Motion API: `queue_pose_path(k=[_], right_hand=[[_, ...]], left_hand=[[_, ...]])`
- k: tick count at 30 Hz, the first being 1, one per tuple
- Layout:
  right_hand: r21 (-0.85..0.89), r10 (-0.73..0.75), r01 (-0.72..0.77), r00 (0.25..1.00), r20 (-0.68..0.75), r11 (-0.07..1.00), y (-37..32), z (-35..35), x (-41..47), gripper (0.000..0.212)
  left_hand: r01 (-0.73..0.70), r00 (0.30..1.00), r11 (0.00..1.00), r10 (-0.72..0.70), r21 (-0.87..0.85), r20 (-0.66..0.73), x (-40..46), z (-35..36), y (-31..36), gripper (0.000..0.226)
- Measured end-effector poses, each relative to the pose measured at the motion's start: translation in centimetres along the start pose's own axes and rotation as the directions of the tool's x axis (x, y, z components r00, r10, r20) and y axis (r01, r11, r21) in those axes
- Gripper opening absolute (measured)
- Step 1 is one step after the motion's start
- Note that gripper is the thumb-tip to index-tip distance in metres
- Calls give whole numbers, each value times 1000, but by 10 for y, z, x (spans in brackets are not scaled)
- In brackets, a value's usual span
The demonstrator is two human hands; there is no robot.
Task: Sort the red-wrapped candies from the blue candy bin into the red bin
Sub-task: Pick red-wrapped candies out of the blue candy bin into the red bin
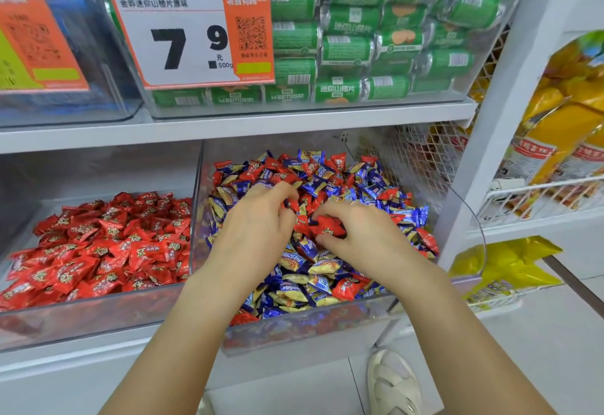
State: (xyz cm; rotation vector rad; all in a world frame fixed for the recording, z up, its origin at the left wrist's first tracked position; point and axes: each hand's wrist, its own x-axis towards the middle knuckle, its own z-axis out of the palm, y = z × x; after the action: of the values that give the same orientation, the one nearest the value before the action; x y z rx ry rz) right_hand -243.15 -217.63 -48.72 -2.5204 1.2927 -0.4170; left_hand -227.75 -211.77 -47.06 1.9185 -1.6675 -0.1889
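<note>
Where bins sit — white shelf (294,119)

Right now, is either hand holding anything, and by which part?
The right hand pinches a red-wrapped candy by its right end. The left hand curls over the mixed candies; whether it holds one cannot be told.

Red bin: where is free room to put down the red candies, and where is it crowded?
The red bin has bare floor along its back wall, behind the red candies, and at the far-left corner. The blue candy bin is heaped wall to wall, with both the left hand and right hand inside.
</note>
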Motion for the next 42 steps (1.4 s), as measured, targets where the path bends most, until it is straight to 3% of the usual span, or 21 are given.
queue_pose_path(k=[4, 8, 11, 14, 18, 23, 26, 30, 34, 40, 42], right_hand=[[285, 99, -58, 986, -132, 957, 7, -10, -3, 12], [401, 223, -121, 950, -220, 908, 15, -23, -4, 10], [391, 288, -192, 936, -204, 900, 17, -24, -3, 25], [307, 250, -208, 962, -105, 929, 11, -16, -2, 40], [173, 133, -135, 991, 22, 976, 4, -1, 2, 13], [31, 173, -177, 979, 104, 984, -1, 0, 9, 33], [-71, 182, -173, 973, 145, 982, -2, 3, 13, 39], [43, 192, -202, 966, 172, 978, -3, 1, 15, 25], [154, 202, -226, 967, 155, 962, -1, 0, 13, 5], [289, 243, -263, 964, 104, 921, 10, -13, 7, 37], [255, 272, -287, 958, 92, 923, 19, -19, 4, 29]], left_hand=[[-30, 998, 993, 24, 117, 52, 4, 8, 2, 28], [-116, 969, 963, 57, 242, 240, 5, 10, 1, 43], [-140, 956, 941, 47, 309, 288, 7, 12, 0, 44], [-100, 961, 938, 5, 331, 276, 8, 14, 0, 33], [-73, 967, 954, -4, 290, 254, 10, 14, 1, 26], [-38, 998, 991, 32, 132, 46, 8, 3, -4, 8], [-72, 988, 977, 43, 202, 146, 6, 0, -5, 30], [-55, 972, 913, -43, 404, 229, 5, 12, -1, 50], [-47, 970, 915, -54, 400, 239, 8, 16, 0, 38], [-6, 995, 972, -17, 233, 97, 7, 5, 3, 25], [-71, 987, 976, 38, 207, 158, 6, 2, 4, 23]])
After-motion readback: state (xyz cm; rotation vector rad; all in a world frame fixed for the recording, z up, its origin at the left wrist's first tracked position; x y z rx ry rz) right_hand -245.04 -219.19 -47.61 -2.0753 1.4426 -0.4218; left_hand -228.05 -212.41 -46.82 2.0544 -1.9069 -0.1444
